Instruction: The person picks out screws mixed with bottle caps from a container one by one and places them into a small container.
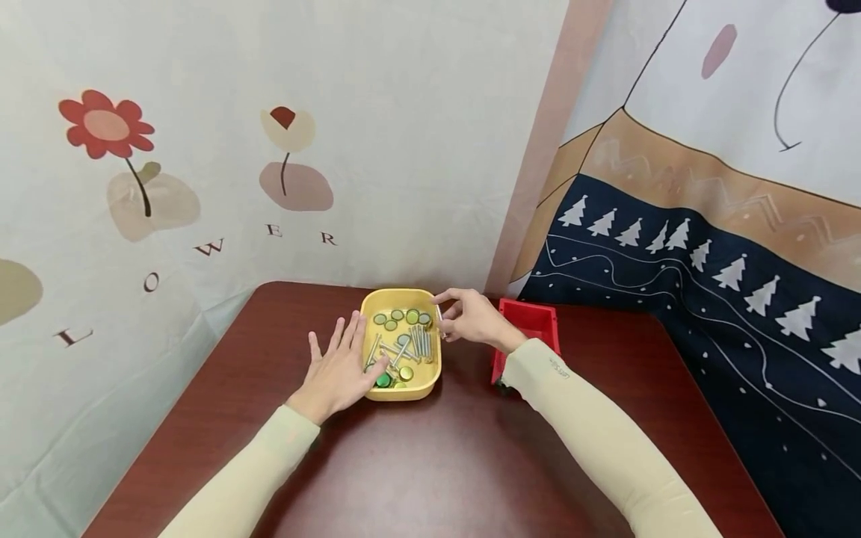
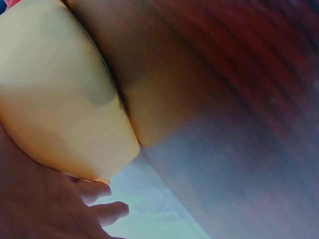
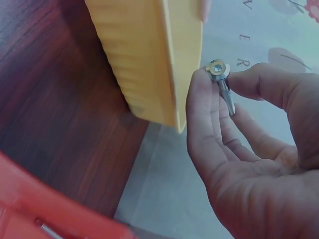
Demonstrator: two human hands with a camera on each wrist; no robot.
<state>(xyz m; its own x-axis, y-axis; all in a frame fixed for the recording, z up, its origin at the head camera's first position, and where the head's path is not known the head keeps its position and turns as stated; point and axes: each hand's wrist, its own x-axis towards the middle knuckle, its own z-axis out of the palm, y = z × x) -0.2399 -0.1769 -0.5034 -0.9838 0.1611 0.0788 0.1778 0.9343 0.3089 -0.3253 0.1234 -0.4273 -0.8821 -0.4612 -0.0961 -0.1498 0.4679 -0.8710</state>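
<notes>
Between thumb and fingertips, my right hand [image 1: 474,317] pinches a metal bolt [image 3: 218,70] with a socket head. It is just off the right rim of a yellow bin [image 1: 430,385]. Inside the bin lie several silvery bolts [image 1: 421,344] and several round caps [image 1: 406,373], some green, some grey or gold. My left hand [image 1: 339,370] lies against the bin's left side, fingers straight and spread, thumb over the rim. The left wrist view shows the palm touching the outer wall of the bin [image 2: 65,109].
A red bin [image 1: 531,317] stands to the right, partly behind my right forearm. In the right wrist view, a bolt [image 3: 49,230] lies in it. The dark wooden table [image 1: 430,463] has its far edge by the printed curtains [image 1: 417,149].
</notes>
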